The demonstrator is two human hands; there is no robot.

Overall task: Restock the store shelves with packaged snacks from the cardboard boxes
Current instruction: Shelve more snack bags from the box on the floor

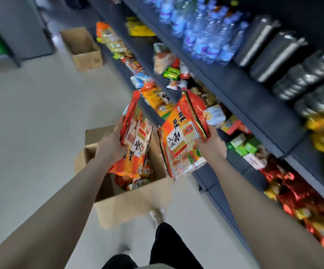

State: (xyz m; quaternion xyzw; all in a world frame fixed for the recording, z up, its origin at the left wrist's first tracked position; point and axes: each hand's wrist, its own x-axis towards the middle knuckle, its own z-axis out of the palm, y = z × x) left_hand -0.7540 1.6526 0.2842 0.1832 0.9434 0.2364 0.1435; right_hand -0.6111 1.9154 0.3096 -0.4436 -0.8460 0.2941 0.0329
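Above an open cardboard box [130, 202] on the floor, the left hand [111, 141] grips one snack bag [136, 140] and the right hand [211, 142] grips another bag [182, 133], beside the shelves [240, 88].

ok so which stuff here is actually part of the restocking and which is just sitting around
Part of the job:
- left hand gripping a snack bag
- right hand gripping a second snack bag
- open cardboard box with more snacks inside
- snack shelf

Just around:
- second cardboard box further down the aisle
- water bottles
- dark containers
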